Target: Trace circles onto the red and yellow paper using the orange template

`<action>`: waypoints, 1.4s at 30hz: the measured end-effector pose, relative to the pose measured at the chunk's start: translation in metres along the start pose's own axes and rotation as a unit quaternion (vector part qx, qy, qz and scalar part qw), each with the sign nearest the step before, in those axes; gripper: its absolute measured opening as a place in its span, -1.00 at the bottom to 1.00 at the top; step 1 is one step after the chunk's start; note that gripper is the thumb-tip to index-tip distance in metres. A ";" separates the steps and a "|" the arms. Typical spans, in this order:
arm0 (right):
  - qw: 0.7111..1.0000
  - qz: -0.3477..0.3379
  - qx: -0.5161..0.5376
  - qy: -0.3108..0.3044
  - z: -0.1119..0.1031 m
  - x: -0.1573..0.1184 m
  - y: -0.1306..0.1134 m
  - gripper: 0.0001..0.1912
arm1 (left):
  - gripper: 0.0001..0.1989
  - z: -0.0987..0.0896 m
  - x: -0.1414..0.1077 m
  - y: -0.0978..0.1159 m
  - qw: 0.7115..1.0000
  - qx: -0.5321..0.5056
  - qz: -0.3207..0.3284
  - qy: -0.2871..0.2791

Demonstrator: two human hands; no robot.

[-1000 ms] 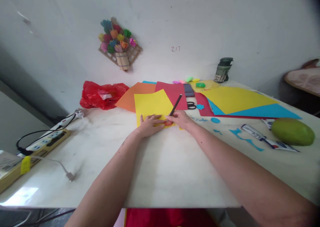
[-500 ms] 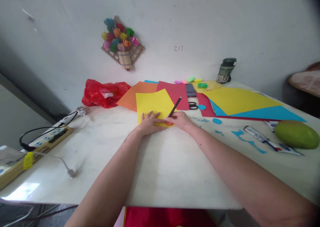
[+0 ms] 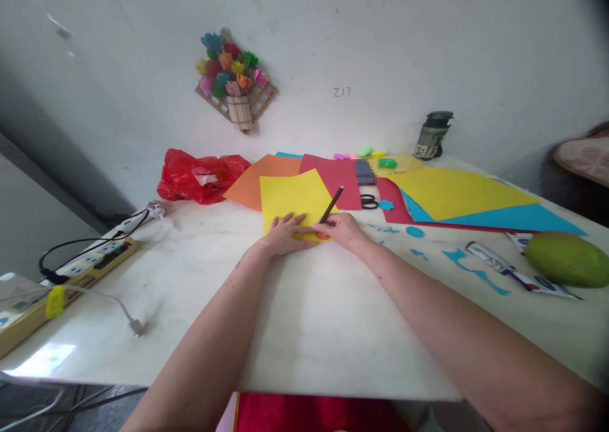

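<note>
A sheet of yellow paper [image 3: 292, 194] lies on the white table, partly over orange and red sheets. My left hand [image 3: 285, 234] rests on its near part with the fingers spread. My right hand [image 3: 341, 228] grips a dark pencil [image 3: 333, 202], which leans with its upper end to the right. The pencil's tip is hidden by the fingers. Under my right hand, a small orange piece [image 3: 322, 236] shows on the yellow sheet, partly covered.
Black-handled scissors [image 3: 370, 202] lie beyond my right hand, near blue paper cutouts [image 3: 415, 231]. To the right are a glue tube [image 3: 490, 257], a green mango [image 3: 566, 259] and more coloured sheets [image 3: 469, 191]. A red plastic bag [image 3: 197, 177] and a power strip [image 3: 92, 267] are at left.
The view has shifted very slightly. Both hands, the pencil and the yellow paper stay in almost the same place.
</note>
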State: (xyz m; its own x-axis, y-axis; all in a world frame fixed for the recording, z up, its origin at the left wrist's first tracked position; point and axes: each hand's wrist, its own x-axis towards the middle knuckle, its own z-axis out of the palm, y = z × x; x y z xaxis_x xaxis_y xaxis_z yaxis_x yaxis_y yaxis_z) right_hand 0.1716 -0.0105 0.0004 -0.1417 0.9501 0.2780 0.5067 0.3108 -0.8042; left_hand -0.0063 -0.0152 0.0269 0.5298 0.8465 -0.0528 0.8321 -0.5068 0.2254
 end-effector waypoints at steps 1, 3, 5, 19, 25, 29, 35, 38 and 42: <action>1.000 -0.001 -0.001 -0.001 0.000 0.000 0.000 -0.71 | -0.48 0.000 0.000 0.000 1.000 -0.002 0.001 0.001; 1.000 -0.005 -0.004 -0.003 0.000 0.000 0.000 -0.71 | -0.48 0.000 0.000 0.000 1.000 -0.005 0.003 0.003; 1.000 -0.007 -0.009 -0.005 0.000 0.000 0.000 -0.70 | -0.47 0.001 0.000 -0.001 1.000 -0.007 0.003 0.005; 0.998 -0.018 -0.063 0.005 0.001 0.001 0.003 -0.65 | -0.45 -0.001 -0.001 0.001 1.000 -0.005 -0.001 0.004; 0.997 -0.020 -0.076 0.012 0.000 0.000 0.000 -0.67 | -0.45 0.000 -0.001 0.000 1.000 -0.008 -0.001 0.001; 0.997 -0.027 -0.071 0.014 0.000 0.000 0.001 -0.73 | -0.45 -0.001 0.000 0.000 1.000 -0.006 -0.005 0.002; 0.998 -0.024 -0.062 0.012 0.001 0.001 0.004 -0.70 | -0.45 0.000 0.000 0.000 1.000 -0.009 -0.002 0.004; 0.998 -0.024 -0.057 0.010 0.002 0.002 0.006 -0.68 | -0.45 0.001 0.001 0.000 1.000 -0.010 -0.003 0.006; 0.998 -0.021 -0.051 0.010 0.002 0.002 0.007 -0.67 | -0.45 0.001 0.000 -0.001 1.000 -0.009 -0.002 0.005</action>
State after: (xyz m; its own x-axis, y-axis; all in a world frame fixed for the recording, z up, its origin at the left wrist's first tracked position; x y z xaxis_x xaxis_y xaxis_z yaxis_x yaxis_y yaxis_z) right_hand 0.1732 -0.0068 -0.0055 -0.1474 0.9352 0.3221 0.5854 0.3449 -0.7337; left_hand -0.0066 -0.0146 0.0261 0.5242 0.8504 -0.0449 0.8314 -0.4996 0.2431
